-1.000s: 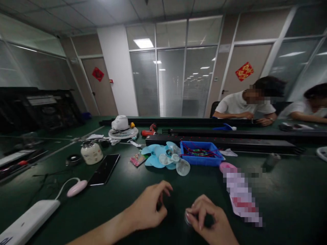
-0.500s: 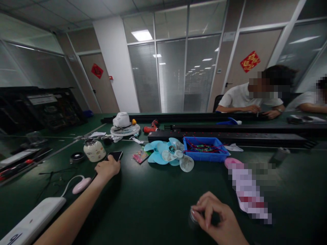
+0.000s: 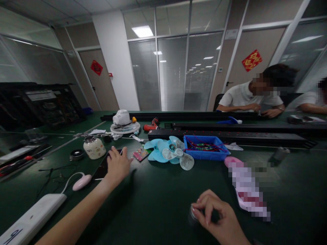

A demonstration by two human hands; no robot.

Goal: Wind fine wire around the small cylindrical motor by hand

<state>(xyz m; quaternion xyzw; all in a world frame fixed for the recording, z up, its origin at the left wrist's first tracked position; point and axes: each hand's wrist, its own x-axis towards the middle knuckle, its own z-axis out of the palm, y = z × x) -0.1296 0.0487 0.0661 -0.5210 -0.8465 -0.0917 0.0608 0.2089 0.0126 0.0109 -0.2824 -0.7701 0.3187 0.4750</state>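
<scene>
My left hand (image 3: 118,164) is over the right side of a black phone (image 3: 100,170), fingers spread and nothing gripped. Behind the phone stands a cream jar with small printed patterns (image 3: 94,147), and a black ring-shaped lid (image 3: 77,155) lies left of it. At the lower right, my right hand (image 3: 216,214) pinches a small dark cylinder (image 3: 193,216) between thumb and fingers; its lower part is dim against the green table. Light-blue fan blades (image 3: 158,151) and a clear, smaller fan blade (image 3: 187,162) lie between the hands, farther back, beside a small colourful packet (image 3: 140,153).
Behind the blades are a blue tray (image 3: 206,156) of wires, long black bars (image 3: 230,136), a red drill (image 3: 151,125) and a white fan (image 3: 122,119). A white power strip (image 3: 33,217) lies at lower left. Two people sit at the far right.
My left hand has let go of the phone, moved right and spread its fingers; more of the phone now shows. My right hand stays in place with the cylinder.
</scene>
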